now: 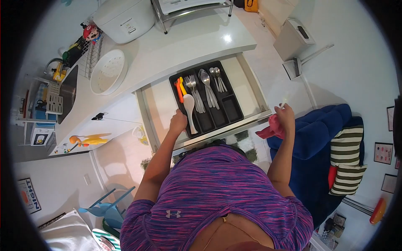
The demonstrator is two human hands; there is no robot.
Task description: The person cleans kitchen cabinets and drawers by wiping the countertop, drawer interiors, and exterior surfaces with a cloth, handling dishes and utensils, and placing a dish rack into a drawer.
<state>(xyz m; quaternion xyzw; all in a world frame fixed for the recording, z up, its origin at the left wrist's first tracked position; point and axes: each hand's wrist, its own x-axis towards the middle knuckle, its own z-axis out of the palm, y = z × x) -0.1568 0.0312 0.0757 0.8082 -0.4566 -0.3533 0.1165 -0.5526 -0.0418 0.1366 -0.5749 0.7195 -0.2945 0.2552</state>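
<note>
Two bare hands at a pulled-out drawer [157,111]. Left hand [179,121]: fingers curled at the left edge of the black cutlery tray [232,109], just beside the white paddle [189,104]; whether they grip the tray, cannot tell. Right hand [285,117]: fingers clamped on a pink cloth [274,126], right of the drawer, apart from the tray. Tray, further in: forks [193,90], large spoons [205,79], small spoons [217,77]. Beyond: worktop [197,39], white rice cooker [125,21].

Both forearms [157,159] [282,157] reach up the frame.
Left hand [179,121] left of centre, curled; right hand [286,118] right of centre, bent and gripping.
</note>
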